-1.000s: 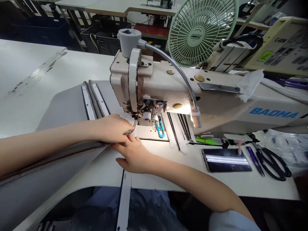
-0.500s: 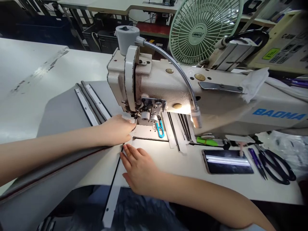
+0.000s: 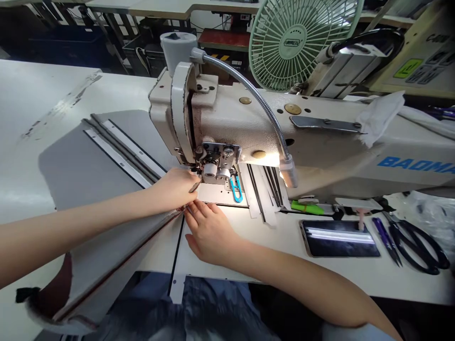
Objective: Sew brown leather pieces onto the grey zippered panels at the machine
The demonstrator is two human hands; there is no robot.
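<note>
Beside the needle area of the sewing machine [image 3: 213,166], my left hand [image 3: 176,188] is closed on the edge of the grey fabric [image 3: 117,255], its fingertips partly hidden. My right hand [image 3: 209,232] lies flat with fingers stretched out, on the white strip with a black edge [image 3: 178,279] just below the needle area. That strip hangs over the table's front edge. White strips [image 3: 121,163] and grey piping lie on the fabric behind my left hand. The fabric's dark red edge runs down to the lower left.
Right of the needle are a blue clip [image 3: 236,189] and black-and-white strips [image 3: 256,194]. Farther right lie a green-handled tool [image 3: 307,207], a phone [image 3: 341,238], a purple tool [image 3: 387,241] and scissors [image 3: 419,244]. A green fan [image 3: 293,42] stands behind the machine.
The fabric and its strips have shifted, and the lower fabric now curls up at the lower left. The hanging strip has been drawn up toward the needle. My right hand has moved slightly up and right.
</note>
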